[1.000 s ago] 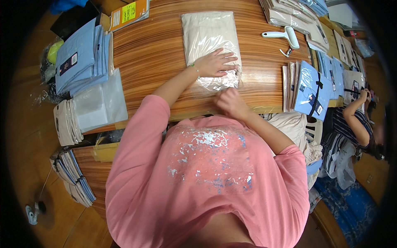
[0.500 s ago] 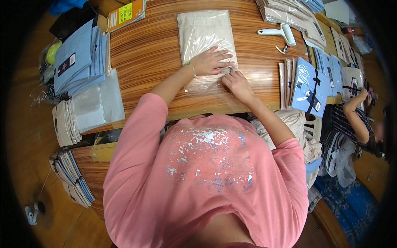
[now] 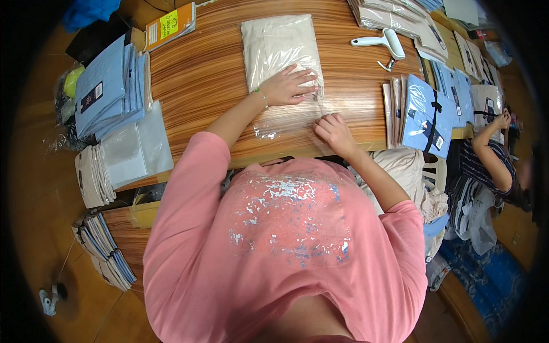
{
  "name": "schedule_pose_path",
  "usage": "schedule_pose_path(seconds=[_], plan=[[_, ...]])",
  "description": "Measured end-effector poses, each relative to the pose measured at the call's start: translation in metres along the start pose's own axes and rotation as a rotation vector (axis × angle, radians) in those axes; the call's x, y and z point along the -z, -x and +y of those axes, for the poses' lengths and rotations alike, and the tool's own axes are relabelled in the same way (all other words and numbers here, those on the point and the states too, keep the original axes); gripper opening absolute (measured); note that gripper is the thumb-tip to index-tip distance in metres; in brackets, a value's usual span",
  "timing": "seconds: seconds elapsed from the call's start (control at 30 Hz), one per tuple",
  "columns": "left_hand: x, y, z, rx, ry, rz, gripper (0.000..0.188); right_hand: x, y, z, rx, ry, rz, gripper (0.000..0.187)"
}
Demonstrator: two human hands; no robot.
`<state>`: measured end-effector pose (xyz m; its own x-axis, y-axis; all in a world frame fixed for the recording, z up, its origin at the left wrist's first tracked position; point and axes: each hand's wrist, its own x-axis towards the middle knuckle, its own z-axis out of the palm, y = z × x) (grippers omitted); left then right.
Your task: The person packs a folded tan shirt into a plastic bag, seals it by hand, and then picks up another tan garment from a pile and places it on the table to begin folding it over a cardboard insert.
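On the striped wooden table [image 3: 200, 74], a clear bag [image 3: 254, 63] lies flat with a folded cream cloth [image 3: 280, 43] inside it. The right hand [image 3: 335, 134] has just moved. A moment ago it was up at the bag's near right corner, close to the other hand's fingers; now it is lower, nearer to the person and to the table's edge. The left hand [image 3: 289, 87] has stayed on the bag. I think this means the work is now at the loose end of the bag, with one hand keeping the bag still. The left hand is wide, with its fingers spread out flat on the near part of the bag. The right hand is curled up small, and I cannot tell if it pinches a bit of thin plastic. The cloth lies under the left hand and goes on past it, away from the person. The loose clear end [image 3: 269, 130] sticks out toward the person, past the left hand and just to the left of the right hand.
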<state>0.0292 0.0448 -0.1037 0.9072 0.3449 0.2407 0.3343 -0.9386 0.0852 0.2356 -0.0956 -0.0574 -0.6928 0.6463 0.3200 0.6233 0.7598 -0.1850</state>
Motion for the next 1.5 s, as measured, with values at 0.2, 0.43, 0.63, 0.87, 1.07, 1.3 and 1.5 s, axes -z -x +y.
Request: schedule_pose_path(seconds=[0.2,0.43,0.63,0.87,1.07,1.3,1.5], plan=[[-0.004,-0.001,0.002,0.02,0.012,-0.005,0.045,-0.009,0.013,-0.019,-0.101,-0.055,-0.01,0.019],[-0.002,0.0,0.003,0.013,0.003,-0.01,0.046,0.005,0.015,-0.029,-0.277,-0.058,0.071,0.037],[0.001,-0.001,0.005,0.014,0.007,-0.008,0.047,0.022,-0.009,0.002,-0.279,0.084,-0.003,0.042],[0.005,-0.003,0.004,-0.031,-0.013,0.015,0.05,0.024,0.015,0.014,-0.205,-0.122,-0.229,0.024],[0.038,-0.006,0.064,0.247,0.036,-0.191,0.048,0.031,0.018,0.032,-0.317,-0.061,0.214,0.036],[0.049,0.095,0.059,0.516,0.295,0.31,0.019,-0.021,0.015,0.092,-0.175,-0.098,0.116,0.025],[0.042,0.137,0.051,0.486,0.246,0.264,0.018,-0.018,-0.003,0.107,0.078,-0.026,-0.119,0.014]])
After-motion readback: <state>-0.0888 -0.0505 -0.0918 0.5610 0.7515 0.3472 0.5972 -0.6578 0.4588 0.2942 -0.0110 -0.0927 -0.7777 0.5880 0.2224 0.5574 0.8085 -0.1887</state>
